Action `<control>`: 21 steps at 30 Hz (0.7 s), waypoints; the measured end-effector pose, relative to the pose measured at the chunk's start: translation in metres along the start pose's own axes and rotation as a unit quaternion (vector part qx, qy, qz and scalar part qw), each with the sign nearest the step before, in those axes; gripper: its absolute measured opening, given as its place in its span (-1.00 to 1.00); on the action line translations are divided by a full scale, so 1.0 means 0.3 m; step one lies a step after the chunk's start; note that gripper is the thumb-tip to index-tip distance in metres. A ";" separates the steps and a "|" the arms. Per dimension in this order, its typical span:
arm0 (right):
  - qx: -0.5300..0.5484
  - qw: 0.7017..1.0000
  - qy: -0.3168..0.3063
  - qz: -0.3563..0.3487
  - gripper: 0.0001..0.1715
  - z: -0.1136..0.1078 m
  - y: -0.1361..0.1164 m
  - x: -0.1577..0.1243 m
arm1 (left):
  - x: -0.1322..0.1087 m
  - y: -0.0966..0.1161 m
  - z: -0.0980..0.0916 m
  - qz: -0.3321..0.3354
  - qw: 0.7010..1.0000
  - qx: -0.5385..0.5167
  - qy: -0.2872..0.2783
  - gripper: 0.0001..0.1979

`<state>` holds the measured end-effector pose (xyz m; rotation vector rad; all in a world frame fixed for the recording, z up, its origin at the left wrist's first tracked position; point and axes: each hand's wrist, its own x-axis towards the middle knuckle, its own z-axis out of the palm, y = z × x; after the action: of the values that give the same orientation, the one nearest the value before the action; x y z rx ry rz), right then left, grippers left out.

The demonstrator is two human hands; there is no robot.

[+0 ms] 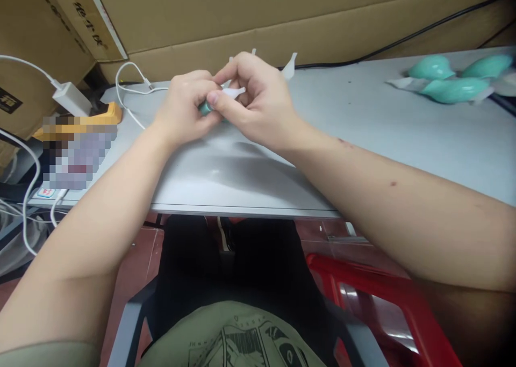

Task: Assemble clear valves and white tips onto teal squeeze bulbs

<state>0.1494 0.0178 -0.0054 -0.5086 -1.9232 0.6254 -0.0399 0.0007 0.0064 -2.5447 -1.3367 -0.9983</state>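
Above the table, my left hand (pixel 186 106) is closed around a small teal wrapped piece with a white pointed end (pixel 205 108). My fingers cover most of it. My right hand (pixel 262 95) meets the left one, its thumb and fingers pinching the same piece near the white end. More white pointed tips (pixel 289 67) stick out behind my right hand; what they belong to is hidden. To the far right lie several glossy teal rounded pieces (pixel 457 89) with white twisted ends, like wrapped candies.
The grey table (pixel 242 189) ends in front of my lap. Cardboard (pixel 262 18) stands along its back, with a black cable (pixel 387 50) in front. At left are a white charger (pixel 72 98), a yellow power strip (pixel 115 112), a blurred-out phone-like object (pixel 86 157) and white cables.
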 end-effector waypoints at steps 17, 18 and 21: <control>-0.008 0.999 0.018 0.036 -0.71 0.026 0.061 -0.017 | 0.005 -0.064 0.010 0.045 0.997 -0.021 -0.053 -0.72; -0.002 0.999 0.013 0.034 -0.71 0.029 0.062 -0.018 | 0.005 -0.066 0.010 0.044 0.997 -0.020 -0.054 -0.69; 0.043 0.997 0.016 0.061 -0.64 0.044 0.068 -0.019 | 0.002 -0.060 0.004 0.029 0.998 -0.028 -0.046 -0.61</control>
<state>0.1411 0.0276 -0.0267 -0.5808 -1.8373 0.7705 -0.0528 0.0126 0.0020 -2.6843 -1.2648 -0.9323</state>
